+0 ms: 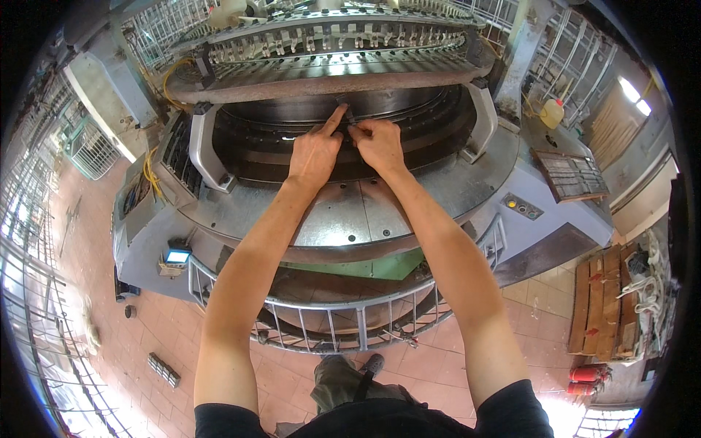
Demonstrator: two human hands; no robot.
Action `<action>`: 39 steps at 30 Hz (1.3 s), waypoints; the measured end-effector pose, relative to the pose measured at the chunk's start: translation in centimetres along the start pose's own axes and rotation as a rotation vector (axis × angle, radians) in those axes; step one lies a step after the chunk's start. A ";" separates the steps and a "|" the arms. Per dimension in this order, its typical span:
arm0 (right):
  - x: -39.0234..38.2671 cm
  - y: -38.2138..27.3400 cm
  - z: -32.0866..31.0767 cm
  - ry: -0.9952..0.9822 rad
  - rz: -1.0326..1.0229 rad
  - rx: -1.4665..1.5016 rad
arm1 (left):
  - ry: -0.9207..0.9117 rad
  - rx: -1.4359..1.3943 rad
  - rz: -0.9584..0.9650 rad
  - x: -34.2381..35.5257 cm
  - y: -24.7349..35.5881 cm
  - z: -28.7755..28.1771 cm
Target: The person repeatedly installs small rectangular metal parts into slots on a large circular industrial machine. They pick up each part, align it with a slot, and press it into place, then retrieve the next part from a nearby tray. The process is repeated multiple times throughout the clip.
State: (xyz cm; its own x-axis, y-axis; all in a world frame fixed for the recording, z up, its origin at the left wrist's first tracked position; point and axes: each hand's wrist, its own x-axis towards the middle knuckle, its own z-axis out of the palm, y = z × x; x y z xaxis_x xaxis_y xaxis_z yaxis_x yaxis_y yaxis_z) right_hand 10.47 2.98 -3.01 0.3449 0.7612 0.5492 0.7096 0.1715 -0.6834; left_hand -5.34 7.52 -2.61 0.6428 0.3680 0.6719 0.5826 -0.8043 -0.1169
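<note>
My left hand reaches into the curved dark band of a circular metal machine, its index finger stretched forward onto the dark cylinder and the other fingers bent. Just to its right, my right hand has thumb and forefinger closed on a small dark piece beside the left fingertip; the piece's exact shape is too small to make out. Above both hands runs a metal ring with rows of small fittings.
Upright supports flank the opening. A curved railing runs below. A small screen is at left; a yellow jug, control buttons, wooden slats and red cylinders are at right. Metal cages stand left.
</note>
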 end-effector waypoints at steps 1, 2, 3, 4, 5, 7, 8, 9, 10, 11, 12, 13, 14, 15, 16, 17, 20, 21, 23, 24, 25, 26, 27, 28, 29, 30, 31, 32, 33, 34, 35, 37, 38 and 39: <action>0.0 0.0 0.0 0.004 0.001 -0.005 | 0.002 -0.004 0.002 0.0 0.0 0.0; 0.0 -0.1 0.0 0.007 0.003 -0.009 | 0.005 -0.009 0.004 0.0 0.0 0.0; 0.0 -0.1 0.0 0.010 0.007 -0.006 | -0.002 -0.025 -0.002 0.0 0.0 -0.1; 0.0 -0.2 0.0 0.012 0.010 -0.002 | -0.009 -0.040 -0.009 0.0 0.0 -0.1; 0.0 -0.2 0.0 0.016 0.014 0.002 | -0.022 -0.067 -0.020 0.0 0.0 -0.1; 0.0 -0.4 0.0 0.023 0.002 -0.043 | -0.032 -0.056 -0.014 0.1 0.1 -0.2; -0.1 -0.4 0.0 0.032 -0.011 -0.062 | -0.040 -0.057 -0.015 0.1 0.1 -0.2; -0.1 -0.5 0.0 0.034 -0.014 -0.066 | -0.036 -0.059 -0.015 0.1 0.1 -0.2; -0.1 -0.5 0.1 0.043 -0.024 -0.067 | -0.031 -0.061 -0.014 0.1 0.1 -0.2; -0.1 -0.6 0.1 0.051 -0.035 -0.066 | -0.029 -0.073 -0.019 0.1 0.1 -0.2; -0.1 -0.6 0.1 0.046 -0.037 -0.072 | -0.023 -0.064 -0.014 0.1 0.1 -0.2; -0.2 -0.5 0.1 0.041 -0.040 -0.078 | -0.020 -0.065 -0.014 0.2 0.1 -0.2; -0.2 -0.5 0.1 0.044 -0.044 -0.084 | -0.031 -0.078 -0.023 0.2 0.1 -0.2; -0.2 -0.5 0.1 0.039 -0.043 -0.081 | -0.011 -0.067 -0.010 0.2 0.1 -0.1; -0.1 -0.4 0.2 0.041 -0.044 -0.079 | -0.006 -0.067 -0.008 0.2 0.1 -0.1; -0.1 -0.3 0.2 0.041 -0.046 -0.073 | -0.016 -0.084 -0.014 0.1 0.1 -0.1; -0.1 -0.3 0.3 0.064 -0.037 -0.034 | -0.024 -0.070 -0.011 0.2 0.1 -0.3; -0.1 -0.4 0.4 0.061 -0.021 -0.039 | -0.017 -0.050 -0.003 0.2 0.2 -0.3; -0.1 -0.7 0.7 0.063 0.035 -0.058 | -0.043 -0.039 -0.010 0.3 0.3 -0.5; -0.2 -0.9 0.9 0.064 0.014 -0.037 | -0.046 -0.005 -0.019 0.4 0.4 -0.5; -0.2 -1.1 1.2 0.073 0.017 -0.026 | -0.067 0.022 -0.038 0.4 0.4 -0.6; -0.2 -1.4 1.4 0.062 0.036 -0.011 | -0.089 0.048 -0.058 0.5 0.5 -0.7; -0.2 -1.7 1.5 0.035 0.125 0.046 | -0.115 0.042 -0.061 0.5 0.3 -0.9; -0.1 -1.9 1.6 -0.011 0.228 0.106 | -0.141 0.036 -0.063 0.6 -0.2 -1.1; 0.1 -2.2 1.6 -0.056 0.333 0.166 | -0.169 0.037 -0.067 0.6 -0.6 -1.3; 0.3 -2.4 1.4 -0.095 0.336 0.088 | -0.177 0.043 -0.037 0.7 -0.9 -1.4; 0.5 -2.7 1.3 -0.126 0.325 -0.028 | -0.186 0.058 -0.014 0.9 -1.4 -1.6; 0.8 -3.1 1.2 -0.142 0.314 -0.141 | -0.221 0.073 0.005 0.9 -1.8 -1.8; 0.9 -3.5 1.0 -0.156 0.303 -0.254 | -0.212 0.069 0.044 0.9 -2.3 -2.0; 1.0 -3.8 0.7 -0.196 0.347 -0.195 | -0.227 0.063 0.077 0.9 -2.7 -2.2; 1.1 -4.1 0.4 -0.236 0.390 -0.136 | -0.232 0.053 0.107 0.9 -3.0 -2.4; 0.7 -4.6 -0.1 -0.262 0.483 0.049 | -0.185 0.024 0.118 0.8 -3.1 -2.6; 0.4 -4.8 -0.3 -0.249 0.529 0.175 | -0.156 0.009 0.123 0.8 -3.2 -2.7; 0.1 -4.9 -0.4 -0.236 0.574 0.303 | -0.207 -0.005 0.108 0.9 -3.3 -2.8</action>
State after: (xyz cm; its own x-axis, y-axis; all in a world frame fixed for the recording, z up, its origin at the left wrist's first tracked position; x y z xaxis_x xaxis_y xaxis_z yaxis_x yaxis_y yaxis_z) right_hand 7.28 1.94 0.55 0.4472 0.8937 -0.0355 0.2403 -0.1582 -0.9577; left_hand -8.10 9.14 0.41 0.7899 0.3672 0.4912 0.5028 -0.8463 -0.1758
